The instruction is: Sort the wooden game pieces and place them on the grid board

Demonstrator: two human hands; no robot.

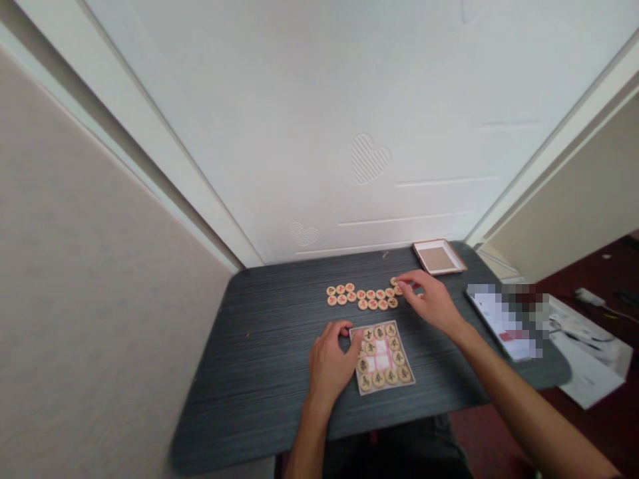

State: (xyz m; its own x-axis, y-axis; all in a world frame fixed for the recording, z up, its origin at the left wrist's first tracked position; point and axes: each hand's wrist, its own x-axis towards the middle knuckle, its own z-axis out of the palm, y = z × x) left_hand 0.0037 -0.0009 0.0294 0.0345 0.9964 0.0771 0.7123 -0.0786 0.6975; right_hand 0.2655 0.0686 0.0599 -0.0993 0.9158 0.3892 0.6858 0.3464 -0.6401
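A shallow square box [412, 382] lies on the dark table with black-lettered xiangqi pieces [378, 378] set around its inside edges and a pale patch in the middle. My left hand [332, 359] grips the box's left side, its thumb over the upper left corner, hiding some pieces there. Beyond the box, red-lettered xiangqi pieces [370, 295] lie flat in uneven rows, with a few dark-lettered ones among them. At the right end of these rows, my right hand [426, 296] has thumb and forefinger closed on a xiangqi piece [398, 291], partly hidden by the fingertips.
An open, shallow box lid [439, 257] sits at the table's back right. A tablet-like device with a blurred screen [504, 322] lies on the right edge. White papers and cables [589, 352] are beyond it. A white panel [319, 166] rises behind the dark table [259, 372].
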